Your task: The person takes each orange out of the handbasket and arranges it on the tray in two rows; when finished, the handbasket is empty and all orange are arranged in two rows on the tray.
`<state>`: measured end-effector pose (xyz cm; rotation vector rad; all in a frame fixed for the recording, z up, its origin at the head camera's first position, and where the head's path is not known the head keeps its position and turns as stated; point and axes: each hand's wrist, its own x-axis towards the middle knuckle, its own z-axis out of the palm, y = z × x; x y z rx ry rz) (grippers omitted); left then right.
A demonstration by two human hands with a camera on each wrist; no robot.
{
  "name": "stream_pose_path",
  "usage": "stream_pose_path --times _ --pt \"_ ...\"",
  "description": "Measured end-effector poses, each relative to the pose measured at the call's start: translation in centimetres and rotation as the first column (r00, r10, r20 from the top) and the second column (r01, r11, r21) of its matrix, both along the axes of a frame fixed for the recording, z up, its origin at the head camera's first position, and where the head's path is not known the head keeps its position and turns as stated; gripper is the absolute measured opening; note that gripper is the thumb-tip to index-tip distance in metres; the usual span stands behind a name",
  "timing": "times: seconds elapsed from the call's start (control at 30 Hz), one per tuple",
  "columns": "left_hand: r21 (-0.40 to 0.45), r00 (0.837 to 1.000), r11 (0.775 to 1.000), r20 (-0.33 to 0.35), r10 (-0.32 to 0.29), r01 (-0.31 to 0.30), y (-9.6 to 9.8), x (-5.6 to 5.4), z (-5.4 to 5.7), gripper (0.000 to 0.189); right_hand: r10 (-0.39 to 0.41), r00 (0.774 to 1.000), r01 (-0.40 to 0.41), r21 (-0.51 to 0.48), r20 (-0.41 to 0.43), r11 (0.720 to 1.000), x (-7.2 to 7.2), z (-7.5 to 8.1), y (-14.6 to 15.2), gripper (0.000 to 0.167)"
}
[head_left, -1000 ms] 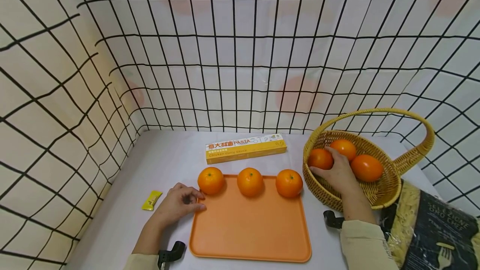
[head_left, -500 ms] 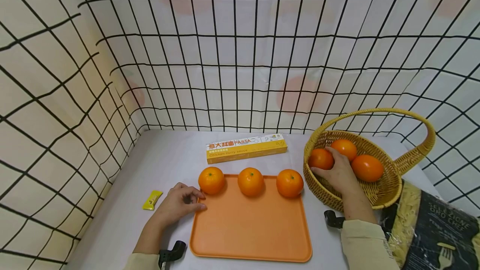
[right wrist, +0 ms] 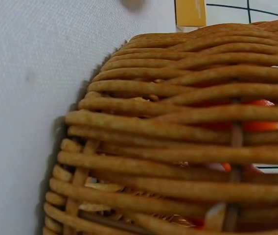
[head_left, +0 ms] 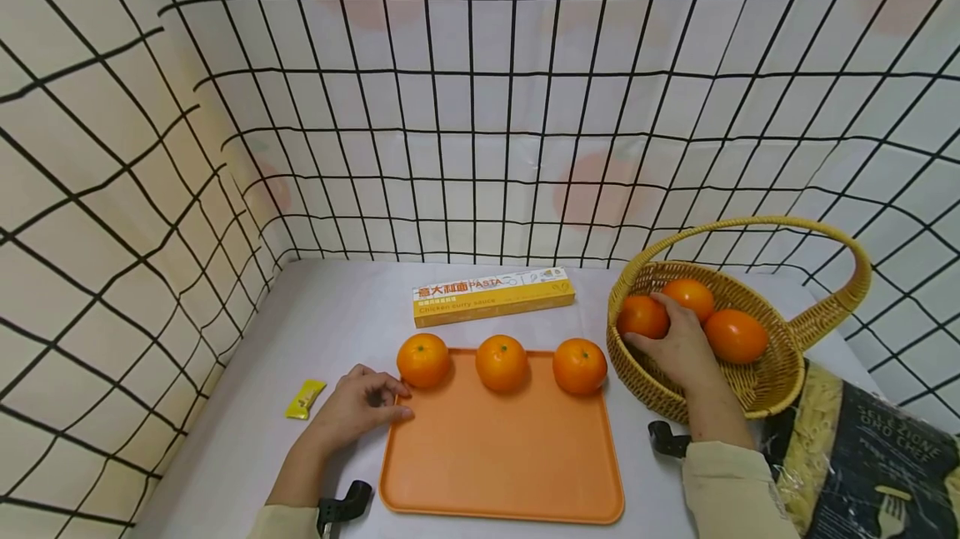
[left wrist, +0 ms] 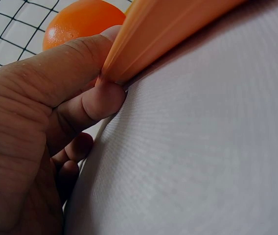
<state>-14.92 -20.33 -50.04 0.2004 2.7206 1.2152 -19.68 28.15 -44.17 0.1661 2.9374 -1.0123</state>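
Observation:
My left hand (head_left: 360, 410) pinches the left rim of an orange tray (head_left: 502, 456), thumb above and a finger below, as the left wrist view shows. Three oranges stand along the tray's far edge: a left orange (head_left: 423, 360), a middle orange (head_left: 502, 363) and a right orange (head_left: 579, 366). Inside a wicker basket (head_left: 637, 376), my right hand (head_left: 682, 347) holds a smooth orange-red round fruit (head_left: 641, 316) between thumb and fingers. Two similar fruits lie beside it, a rear fruit (head_left: 688, 297) and a right fruit (head_left: 736, 336). Woven basket wall (right wrist: 178, 122) hides that hand in the right wrist view.
Behind the tray lies a yellow and white pasta box (head_left: 492, 297). A small yellow wrapped packet (head_left: 305, 399) is left of my left hand. A black pasta bag (head_left: 870, 456) lies at the front right, by the basket. Black wire grid (head_left: 487, 131) surrounds the white table.

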Motion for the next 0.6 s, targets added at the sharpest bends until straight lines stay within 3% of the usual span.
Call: stream_pose_path --times 0.27,0.6 --pt "0.003 1.000 1.000 0.020 0.012 -0.012 0.0 0.0 0.0 0.022 -0.032 0.999 0.032 -0.010 -0.036 0.999 0.1 0.4 0.0 0.090" --pt "-0.005 1.000 1.000 0.025 0.013 -0.013 0.1 -0.1 0.1 0.022 -0.070 0.995 0.067 -0.041 -0.075 0.997 1.4 1.2 0.2 0.093"
